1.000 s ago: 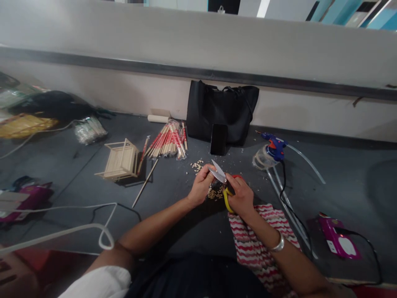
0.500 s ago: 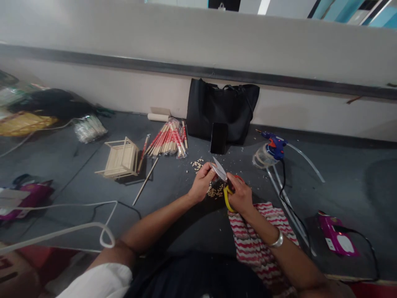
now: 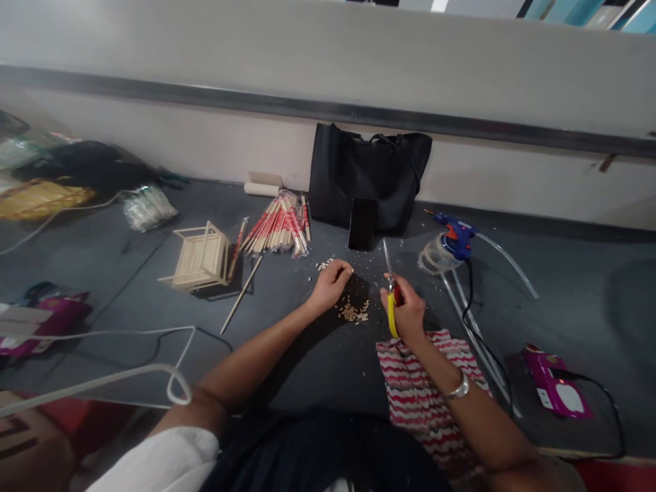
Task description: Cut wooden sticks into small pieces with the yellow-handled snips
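My right hand [image 3: 408, 311] is wrapped round the handles of a pair of scissors [image 3: 392, 307] with yellow and red grips. The blades point away from me and look closed. To the left, my left hand [image 3: 331, 287] hovers above the table with thumb and index finger pinched on a tiny pale piece [image 3: 351, 271], too small to name for sure. Below it lies a scattered heap of small cut wooden bits [image 3: 353, 311]. A smaller group of paler bits [image 3: 324, 264] sits just behind the left hand.
Left stands a small stick-built chair frame [image 3: 202, 260], beside a loose stick [image 3: 240, 295] and wrapped chopsticks [image 3: 277, 225]. A phone [image 3: 363, 225] leans on a black bag [image 3: 366, 178]. On the right are a blue glue gun [image 3: 456, 236], glue sticks, a purple box [image 3: 556, 383] and striped cloth [image 3: 420, 389].
The scissors have moved right, away from my left hand, and their blades have turned to point straight ahead. My left hand has stayed nearly in place, still pinching.
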Available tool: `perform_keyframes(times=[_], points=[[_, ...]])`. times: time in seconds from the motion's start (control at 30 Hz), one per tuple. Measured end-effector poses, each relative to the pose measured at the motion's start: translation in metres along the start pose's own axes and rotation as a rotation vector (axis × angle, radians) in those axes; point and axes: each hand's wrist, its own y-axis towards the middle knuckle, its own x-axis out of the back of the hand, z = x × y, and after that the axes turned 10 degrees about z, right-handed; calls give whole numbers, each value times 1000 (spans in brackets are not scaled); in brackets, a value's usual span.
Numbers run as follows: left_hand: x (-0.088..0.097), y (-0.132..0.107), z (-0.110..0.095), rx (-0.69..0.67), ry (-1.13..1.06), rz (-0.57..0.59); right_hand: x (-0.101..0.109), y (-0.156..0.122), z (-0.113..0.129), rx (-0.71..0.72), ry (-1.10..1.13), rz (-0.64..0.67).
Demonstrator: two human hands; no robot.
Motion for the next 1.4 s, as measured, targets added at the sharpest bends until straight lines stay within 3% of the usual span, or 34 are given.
perform_keyframes(times=[0.17, 0.3, 0.43, 0.57, 0.77, 0.9, 1.27, 1.4], points=[[9, 1, 4, -132, 629, 274, -1, -1, 1, 9, 1, -4], [5, -2, -3, -137, 903, 434, -1, 0, 1, 12, -4, 9], [6, -1, -8, -162, 912, 446, -1, 0, -1, 22, -14, 25], [20, 5, -10, -224, 836, 454, -2, -1, -3, 32, -37, 10], [37, 7, -14, -283, 786, 670, -4, -2, -3, 20, -55, 11], [35, 4, -19, -297, 857, 721, -4, -1, -1, 18, -14, 4], [22, -5, -26, -318, 1148, 717, -3, -2, -1, 6, -23, 22], [21, -8, -28, -360, 1163, 721, -3, -2, 0, 2, -16, 28]])
